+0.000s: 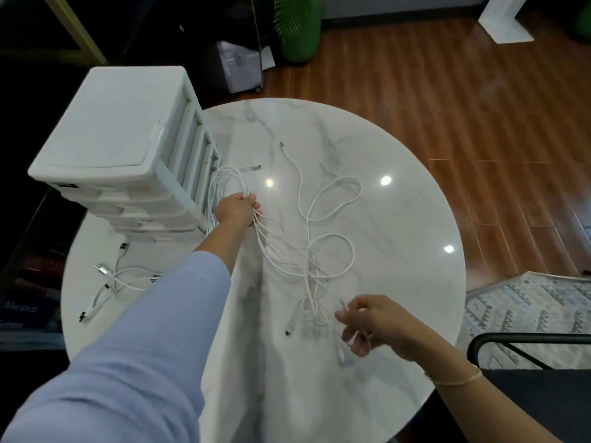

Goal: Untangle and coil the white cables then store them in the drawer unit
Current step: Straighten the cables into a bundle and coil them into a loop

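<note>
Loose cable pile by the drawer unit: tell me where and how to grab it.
Take the loose cable pile at its crossing in the middle, coming straight down from above. It lies flat on the table, plugs splayed outward, so a pinch there should gather most strands. Both hands are busy: the left hand and right hand hold the main tangle.

marble table (399, 219): drawer unit (121, 139), white cables (323, 215)

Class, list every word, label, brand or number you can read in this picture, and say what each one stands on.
"Mexico": on a dark flat item lying below the table's left edge, blurred, so the reading is uncertain.
A second word just beneath it on the same item: too blurred to read.
Drawer unit, white cables and marble table: no readable text.
</note>
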`<state>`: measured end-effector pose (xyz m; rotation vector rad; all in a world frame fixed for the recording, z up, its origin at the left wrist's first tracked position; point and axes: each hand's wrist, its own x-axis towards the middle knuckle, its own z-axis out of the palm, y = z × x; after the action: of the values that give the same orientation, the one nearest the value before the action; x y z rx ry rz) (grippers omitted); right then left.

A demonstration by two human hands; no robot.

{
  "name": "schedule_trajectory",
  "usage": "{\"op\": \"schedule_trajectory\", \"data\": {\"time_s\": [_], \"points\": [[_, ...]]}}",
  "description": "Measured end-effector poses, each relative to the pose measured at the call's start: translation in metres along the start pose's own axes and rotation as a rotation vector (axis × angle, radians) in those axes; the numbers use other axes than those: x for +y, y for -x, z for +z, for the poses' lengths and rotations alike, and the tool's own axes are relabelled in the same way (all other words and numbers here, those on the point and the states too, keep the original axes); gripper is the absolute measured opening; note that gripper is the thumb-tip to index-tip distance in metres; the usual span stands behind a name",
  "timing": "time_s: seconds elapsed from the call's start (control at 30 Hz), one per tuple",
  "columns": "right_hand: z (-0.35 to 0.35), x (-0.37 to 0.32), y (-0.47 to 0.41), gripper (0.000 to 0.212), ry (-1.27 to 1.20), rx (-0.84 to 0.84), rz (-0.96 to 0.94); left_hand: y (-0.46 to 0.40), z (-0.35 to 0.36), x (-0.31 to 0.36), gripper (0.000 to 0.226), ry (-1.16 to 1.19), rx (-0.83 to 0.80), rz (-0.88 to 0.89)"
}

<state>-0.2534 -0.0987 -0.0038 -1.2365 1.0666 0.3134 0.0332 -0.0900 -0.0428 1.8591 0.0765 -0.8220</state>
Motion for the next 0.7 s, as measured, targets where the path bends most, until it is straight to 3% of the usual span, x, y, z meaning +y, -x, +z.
{"op": "schedule_trajectory", "data": {"time_s": [0.07,0.17,0.27,0.37,0.43,0.5,0.57,0.63,0.7], "points": [[-0.001,0.016,0.010,0.019,0.145,-0.146,0.099,0.000,0.000,0.005,0.009,0.037,-0.009,0.003],[0.001,0.031,0.021,0.023,0.438,-0.299,0.103,0.003,0.002,0.006,0.025,0.033,-0.018,0.005],[0.007,0.031,0.029,0.027,0.646,-0.352,0.121,0.003,0.002,0.008,0.029,0.071,-0.031,-0.004],[0.008,0.037,0.031,0.026,0.674,-0.335,0.262,0.004,-0.005,0.006,0.030,0.068,-0.047,-0.007],[0.012,0.039,0.030,0.030,0.641,-0.198,0.336,0.002,-0.012,0.007,0.027,0.045,-0.051,0.013],[0.014,0.038,0.028,0.022,0.484,-0.013,0.302,-0.002,-0.018,0.009,0.016,0.026,-0.070,0.028],[0.015,0.028,0.023,0.013,0.321,0.066,0.230,-0.004,-0.021,0.009,0.006,0.005,-0.090,0.043],[0.016,0.014,0.017,0.014,0.459,0.188,0.139,-0.003,-0.022,0.007,0.006,0.001,-0.103,0.046],[0.020,0.003,0.011,0.016,0.695,0.427,0.081,-0.001,-0.020,0.004,0.009,0.016,-0.117,0.035]]}}
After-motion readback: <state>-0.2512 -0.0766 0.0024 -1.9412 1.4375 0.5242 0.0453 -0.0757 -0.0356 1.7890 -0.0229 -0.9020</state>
